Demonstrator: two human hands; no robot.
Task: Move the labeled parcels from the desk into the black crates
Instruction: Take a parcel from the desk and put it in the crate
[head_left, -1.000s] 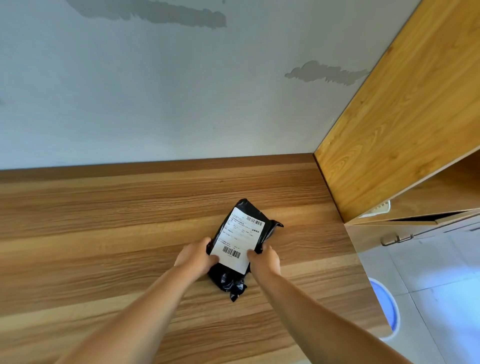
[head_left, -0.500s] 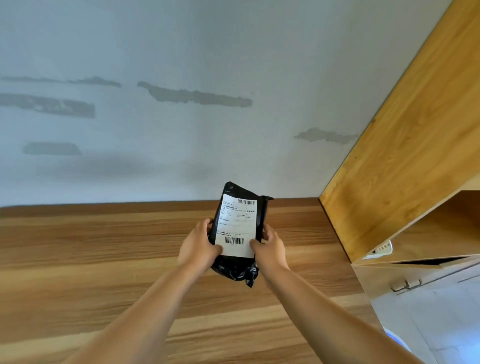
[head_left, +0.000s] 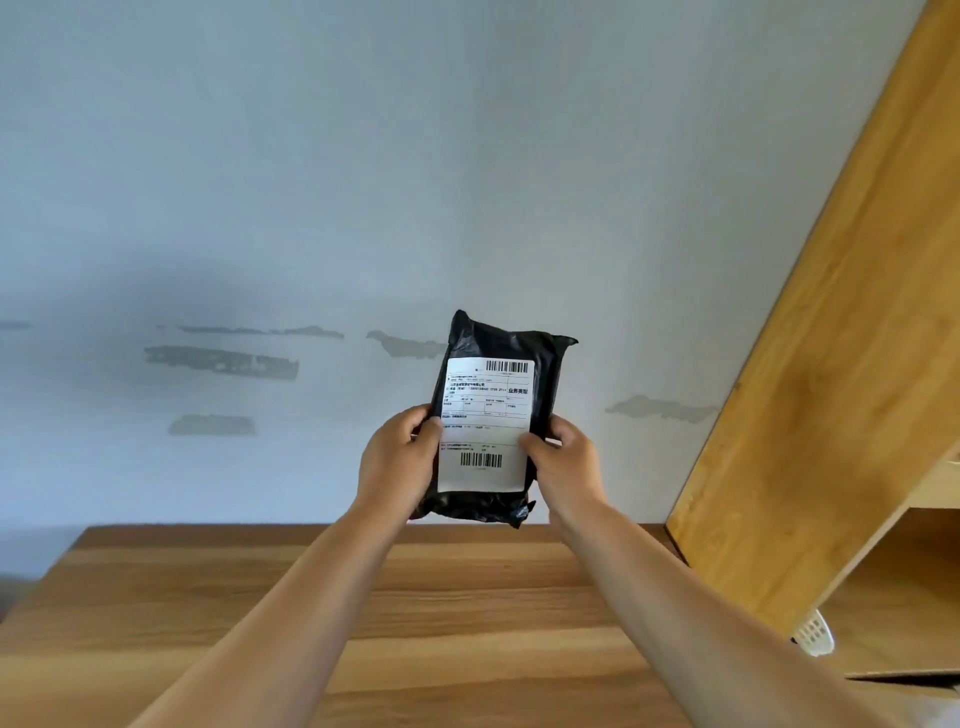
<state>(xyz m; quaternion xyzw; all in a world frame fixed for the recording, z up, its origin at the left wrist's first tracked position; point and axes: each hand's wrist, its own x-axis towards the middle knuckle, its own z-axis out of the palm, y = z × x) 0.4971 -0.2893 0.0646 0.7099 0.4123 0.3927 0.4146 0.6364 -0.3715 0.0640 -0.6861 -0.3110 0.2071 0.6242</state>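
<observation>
A black plastic parcel (head_left: 501, 348) with a white barcode label facing me is held upright in the air, well above the wooden desk (head_left: 363, 613). My left hand (head_left: 397, 462) grips its lower left edge, thumb on the label. My right hand (head_left: 563, 465) grips the lower right edge the same way. No black crate is in view.
A pale wall with grey patches fills the background. A wooden cabinet (head_left: 831, 364) rises at the right, with an open shelf below it and a white perforated basket (head_left: 815, 634) at the shelf's edge.
Both hands lifted the parcel off the desk and raised it upright in front of the wall. The view tilted upward with it.
</observation>
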